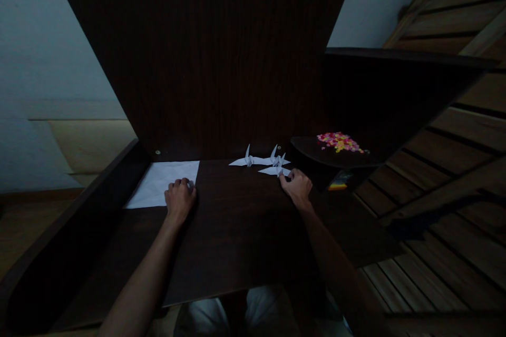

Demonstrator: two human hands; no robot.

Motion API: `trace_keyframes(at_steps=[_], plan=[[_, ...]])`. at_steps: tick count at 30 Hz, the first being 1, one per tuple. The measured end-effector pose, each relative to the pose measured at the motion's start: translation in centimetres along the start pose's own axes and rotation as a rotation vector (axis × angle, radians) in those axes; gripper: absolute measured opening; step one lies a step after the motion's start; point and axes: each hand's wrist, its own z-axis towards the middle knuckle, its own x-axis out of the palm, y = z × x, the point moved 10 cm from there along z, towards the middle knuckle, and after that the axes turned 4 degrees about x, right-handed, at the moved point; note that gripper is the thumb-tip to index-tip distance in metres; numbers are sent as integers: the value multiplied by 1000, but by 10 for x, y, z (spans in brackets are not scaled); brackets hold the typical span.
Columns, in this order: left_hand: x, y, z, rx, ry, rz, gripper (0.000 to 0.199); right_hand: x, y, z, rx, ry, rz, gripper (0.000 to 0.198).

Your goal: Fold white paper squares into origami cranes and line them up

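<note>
Three white folded paper cranes stand near the back of the dark wooden desk (237, 221). One crane (242, 161) is on the left, and another crane (272, 160) stands to its right. In front of that one is the nearest crane (271, 171), with its right wing pinched between the thumb and fingers of my right hand (297, 185). My left hand (181, 199) rests with curled fingers on the right part of a white paper sheet (158, 181). A small pale bit shows beside its fingers, but I cannot make out what it is.
A tall dark panel (221, 63) rises behind the desk. On a rounded shelf (308, 148) at the right lies a pile of small pink, red and yellow pieces (340, 142). A raised side board (71, 226) borders the left, and wooden slats (454, 168) stand far right.
</note>
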Motion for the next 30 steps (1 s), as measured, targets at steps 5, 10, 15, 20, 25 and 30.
trace_keyframes(at_steps=[5,10,15,20,25,30], plan=[[-1,2,2,14,-26,-15,38,-26,16,-11,-199,-180,157,34],[-1,0,2,29,-22,14,39,-21,59,-39,-461,-161,284,41],[-4,-4,1,29,12,56,42,21,103,-71,-648,175,299,42],[-3,-3,-1,-4,78,78,42,57,112,-87,-671,521,166,36],[-2,1,1,-18,54,70,41,59,108,-84,-625,559,151,36],[-5,-1,0,-2,13,66,38,59,109,-84,-619,572,166,34]])
